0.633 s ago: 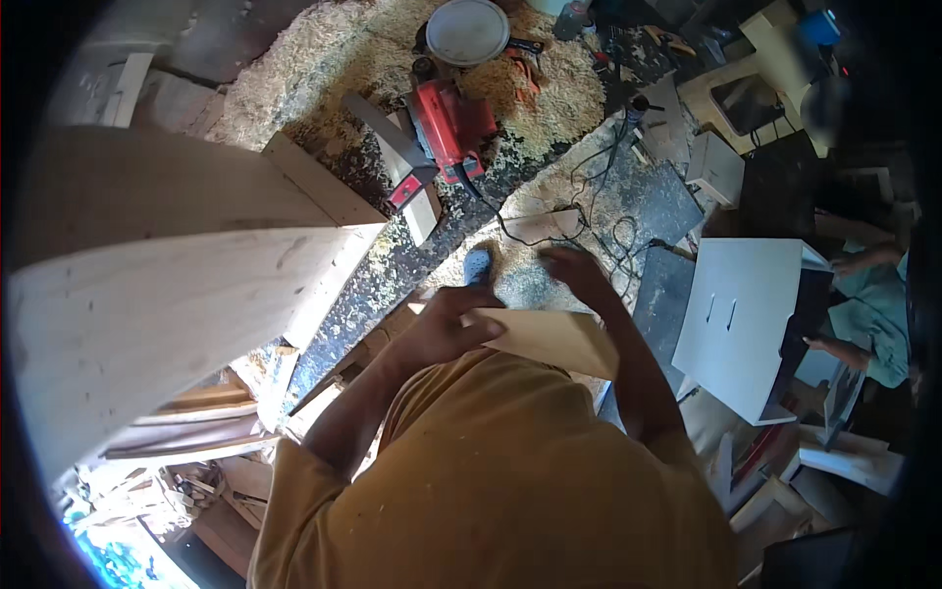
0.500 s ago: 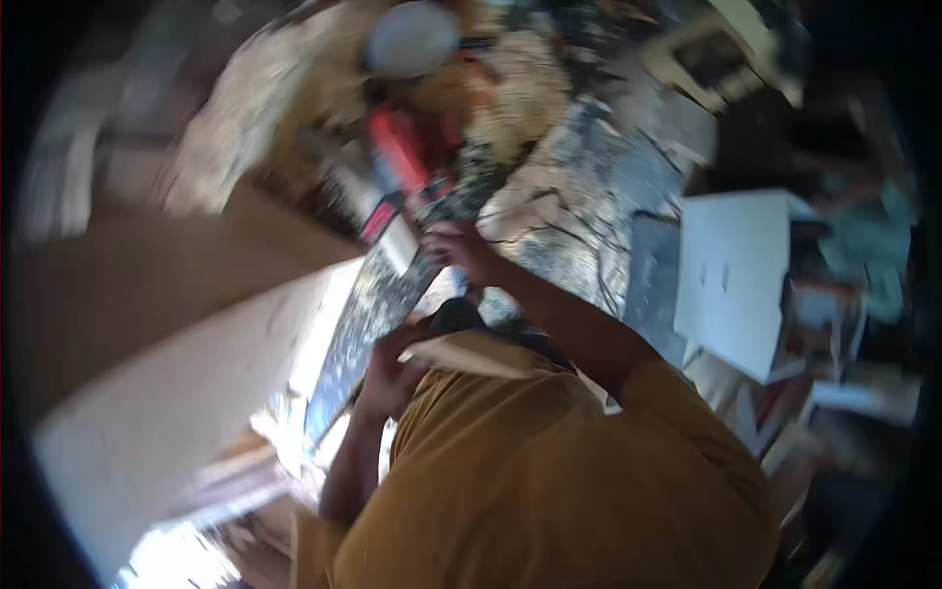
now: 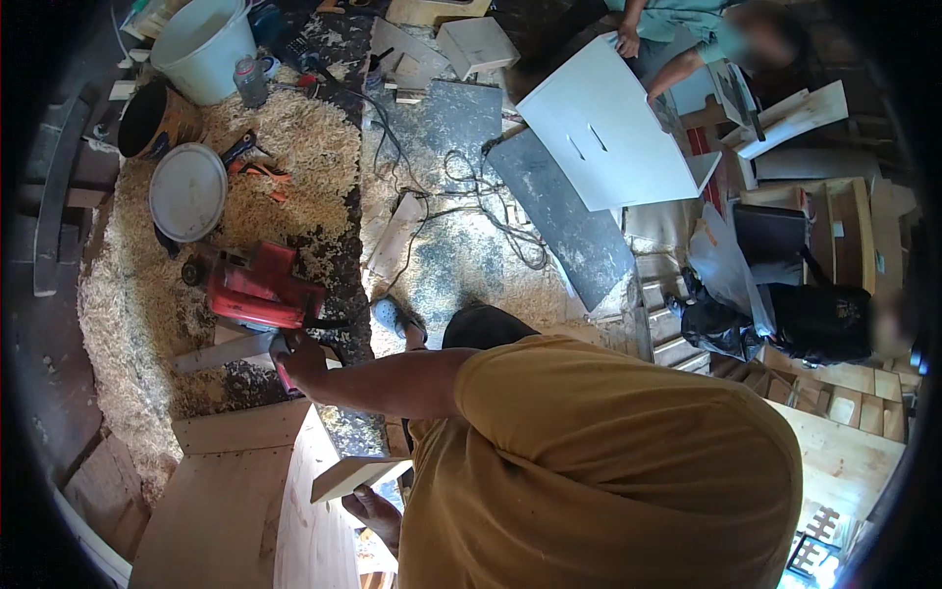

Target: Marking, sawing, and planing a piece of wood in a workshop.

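Note:
My right hand [image 3: 302, 355] reaches left and is closed on the end of a long grey-and-red hand tool [image 3: 221, 355], which looks like a saw. The red electric planer [image 3: 257, 285] lies just beyond it on the shavings-covered bench [image 3: 329, 226]. Down by my waist, my left hand [image 3: 371, 515] grips a small pale wooden board [image 3: 348, 477], its fingers partly under it. Beside that hand stands a large pale wooden piece of joinery [image 3: 221, 501].
A white lid [image 3: 186, 193], a white bucket [image 3: 201, 54] and orange clamps [image 3: 260, 177] are on the bench. Cables [image 3: 491, 206] snake over the dusty floor. A co-worker [image 3: 667, 29] handles a white cabinet [image 3: 608, 128] at upper right, near black bags [image 3: 814, 319].
The view has swung round. My right hand has left the board and moved to the grey-and-red tool. My left hand still holds the board, now lower beside my waist.

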A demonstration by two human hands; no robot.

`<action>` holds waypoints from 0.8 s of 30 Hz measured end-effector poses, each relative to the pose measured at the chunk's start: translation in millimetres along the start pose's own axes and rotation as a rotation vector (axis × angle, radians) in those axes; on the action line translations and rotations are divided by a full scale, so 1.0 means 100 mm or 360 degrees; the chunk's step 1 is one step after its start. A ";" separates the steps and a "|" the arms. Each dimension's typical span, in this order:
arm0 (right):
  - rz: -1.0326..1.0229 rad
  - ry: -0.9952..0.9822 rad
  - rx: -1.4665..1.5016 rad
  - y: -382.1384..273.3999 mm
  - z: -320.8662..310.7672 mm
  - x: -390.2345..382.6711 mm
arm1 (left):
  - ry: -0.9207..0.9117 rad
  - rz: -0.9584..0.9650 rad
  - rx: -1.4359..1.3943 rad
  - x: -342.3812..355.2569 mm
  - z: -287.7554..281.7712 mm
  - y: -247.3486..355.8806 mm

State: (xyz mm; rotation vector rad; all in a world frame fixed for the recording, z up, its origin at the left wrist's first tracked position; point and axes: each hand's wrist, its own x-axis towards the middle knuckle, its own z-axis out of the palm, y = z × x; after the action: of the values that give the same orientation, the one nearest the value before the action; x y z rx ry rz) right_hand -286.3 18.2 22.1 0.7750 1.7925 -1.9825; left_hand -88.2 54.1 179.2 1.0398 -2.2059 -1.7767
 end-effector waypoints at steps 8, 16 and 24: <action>-0.0329 -0.0235 -0.0543 -0.03 -0.18 -0.09 | -0.0019 -0.0111 -0.0168 0.02 -0.23 -0.34; -0.0919 -0.1010 -0.0835 -0.60 -1.20 -0.36 | -0.0149 0.0118 -0.0151 0.07 -0.28 -0.55; -0.1188 -0.0882 -0.0723 -1.35 -3.47 -0.08 | -0.0445 0.0405 0.0118 0.21 0.63 0.28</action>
State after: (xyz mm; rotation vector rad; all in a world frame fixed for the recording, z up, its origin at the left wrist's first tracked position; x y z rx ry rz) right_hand -306.1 377.4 117.2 -0.6162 2.1869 -1.7638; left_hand -146.9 95.3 178.7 0.5142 -2.4485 -1.8286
